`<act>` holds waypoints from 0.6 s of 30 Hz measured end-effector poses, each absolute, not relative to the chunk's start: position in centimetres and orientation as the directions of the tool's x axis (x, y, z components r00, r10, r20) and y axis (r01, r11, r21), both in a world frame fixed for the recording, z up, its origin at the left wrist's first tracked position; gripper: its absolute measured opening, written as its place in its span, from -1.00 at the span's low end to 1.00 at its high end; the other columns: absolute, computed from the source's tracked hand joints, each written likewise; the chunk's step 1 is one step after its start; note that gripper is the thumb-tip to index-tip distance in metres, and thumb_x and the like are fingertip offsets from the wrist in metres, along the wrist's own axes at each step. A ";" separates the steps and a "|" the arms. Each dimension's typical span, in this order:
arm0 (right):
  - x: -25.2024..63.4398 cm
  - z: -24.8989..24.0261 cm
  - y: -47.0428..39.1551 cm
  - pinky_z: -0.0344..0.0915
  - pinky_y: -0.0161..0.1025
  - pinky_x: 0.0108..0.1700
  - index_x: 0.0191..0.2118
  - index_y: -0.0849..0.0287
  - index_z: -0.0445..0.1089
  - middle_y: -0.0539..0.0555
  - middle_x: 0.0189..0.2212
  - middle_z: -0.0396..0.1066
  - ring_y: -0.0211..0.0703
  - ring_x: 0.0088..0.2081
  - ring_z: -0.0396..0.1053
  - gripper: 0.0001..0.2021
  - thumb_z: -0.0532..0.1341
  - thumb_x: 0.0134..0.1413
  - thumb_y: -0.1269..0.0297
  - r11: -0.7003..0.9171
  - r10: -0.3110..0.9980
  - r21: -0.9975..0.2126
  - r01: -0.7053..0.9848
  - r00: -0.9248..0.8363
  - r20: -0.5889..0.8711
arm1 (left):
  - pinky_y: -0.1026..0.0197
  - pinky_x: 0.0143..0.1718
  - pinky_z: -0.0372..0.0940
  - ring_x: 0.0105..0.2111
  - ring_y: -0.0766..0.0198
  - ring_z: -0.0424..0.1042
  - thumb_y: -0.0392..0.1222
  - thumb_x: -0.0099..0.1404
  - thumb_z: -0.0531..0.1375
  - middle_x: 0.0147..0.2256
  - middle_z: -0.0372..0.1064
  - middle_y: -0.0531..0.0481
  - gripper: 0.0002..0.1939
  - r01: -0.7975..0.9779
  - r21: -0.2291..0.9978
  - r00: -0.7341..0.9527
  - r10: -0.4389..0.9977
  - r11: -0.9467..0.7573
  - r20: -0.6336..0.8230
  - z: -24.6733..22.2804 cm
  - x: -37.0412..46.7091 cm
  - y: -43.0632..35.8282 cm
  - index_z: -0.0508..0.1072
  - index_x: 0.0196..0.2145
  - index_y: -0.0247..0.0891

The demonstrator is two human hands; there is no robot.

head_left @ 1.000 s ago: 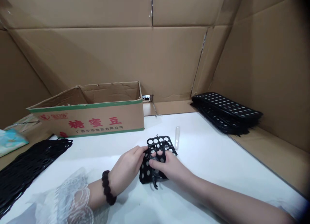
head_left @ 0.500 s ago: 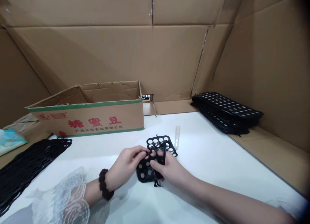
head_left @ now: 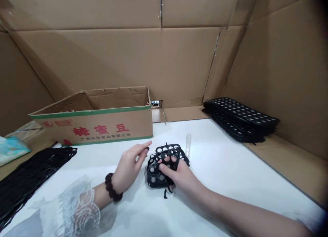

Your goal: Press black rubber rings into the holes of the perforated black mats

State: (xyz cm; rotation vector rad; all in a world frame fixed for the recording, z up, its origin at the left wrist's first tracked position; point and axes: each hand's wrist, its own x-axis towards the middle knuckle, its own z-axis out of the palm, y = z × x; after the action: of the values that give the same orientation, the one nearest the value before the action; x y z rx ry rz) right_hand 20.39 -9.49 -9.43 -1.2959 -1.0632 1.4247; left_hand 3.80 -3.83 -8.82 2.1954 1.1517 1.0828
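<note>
Perforated black pieces (head_left: 156,179): overlapped near the middle of the white desk (head_left: 220,161), well apart from its edges; right hand (head_left: 178,172) clasped the upper one. Left hand (head_left: 129,167): off the pieces, just beside them, thumb and forefinger pinching a small black scrap (head_left: 148,148). White surface ran rightward to the desk's right edge, overlapped by a black stack (head_left: 241,114). Carton (head_left: 138,122), green-edged, far left: red print "糖蜜豆"; beneath, smaller dark "广西华伟食品有限公司"; upper-left lettering was blurred.
</note>
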 end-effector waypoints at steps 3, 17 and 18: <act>20.5 -9.2 -9.4 0.05 -0.47 -0.77 -0.34 0.22 0.26 -0.01 -0.50 0.26 -0.37 -0.62 0.20 -0.80 0.19 -0.13 0.24 -0.165 0.985 -0.986 -0.030 -0.053 -0.163 | 0.23 -0.19 0.25 -0.23 0.29 0.34 -0.22 0.28 -0.03 -0.22 0.37 -0.01 -0.69 0.467 0.639 0.480 0.782 -0.611 0.397 -8.9 4.8 -5.2 0.32 -0.05 -0.11; 20.5 -9.3 -9.4 0.12 -0.39 -0.61 -0.38 0.20 0.25 -0.02 -0.51 0.30 -0.31 -0.53 0.25 -0.80 0.22 -0.18 0.26 -0.151 0.988 -0.984 -0.097 0.001 -0.152 | 0.19 -0.26 0.31 -0.32 0.25 0.39 -0.16 0.22 0.03 -0.32 0.42 -0.07 -0.74 0.232 0.957 0.496 0.868 -0.174 0.037 -8.1 4.8 -4.5 0.38 -0.19 -0.32; 20.4 -9.3 -9.4 0.11 -0.40 -0.62 -0.39 0.21 0.25 -0.01 -0.49 0.31 -0.30 -0.52 0.26 -0.81 0.22 -0.17 0.26 -0.148 0.989 -0.984 -0.094 -0.003 -0.149 | 0.19 -0.32 0.32 -0.39 0.27 0.40 -0.15 0.21 0.04 -0.37 0.41 -0.06 -0.74 0.221 0.960 0.454 0.889 -0.171 0.054 -7.7 4.5 -4.0 0.38 -0.20 -0.33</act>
State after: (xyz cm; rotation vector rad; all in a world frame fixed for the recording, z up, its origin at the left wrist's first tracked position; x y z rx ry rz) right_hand 20.44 -9.40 -9.31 -1.2479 -1.0621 1.3579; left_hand 4.54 -4.00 -7.68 1.6653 0.9735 0.8037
